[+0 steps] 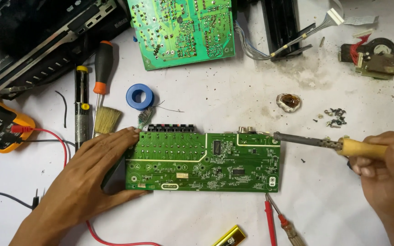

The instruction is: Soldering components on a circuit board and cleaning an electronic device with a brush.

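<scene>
Your left hand (85, 175) lies flat, fingers spread wide, on the 9 o'clock edge of the green circuit board (204, 161) at the middle of the table (334, 200). Your right hand (388, 171), at 3 o'clock, has its fingers closed around the soldering iron (329, 144), whose tip touches the board's upper right corner. If the board slides, the hot tip may bridge neighbouring pads. The red probe lead (55, 136) beside your left wrist could also snag.

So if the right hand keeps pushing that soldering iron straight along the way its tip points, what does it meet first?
The right hand aims the wooden-handled soldering iron leftward. Its tip sits at the top right corner of the long green circuit board, so it would probably meet the silver connectors on that edge first; height is unclear.
</scene>
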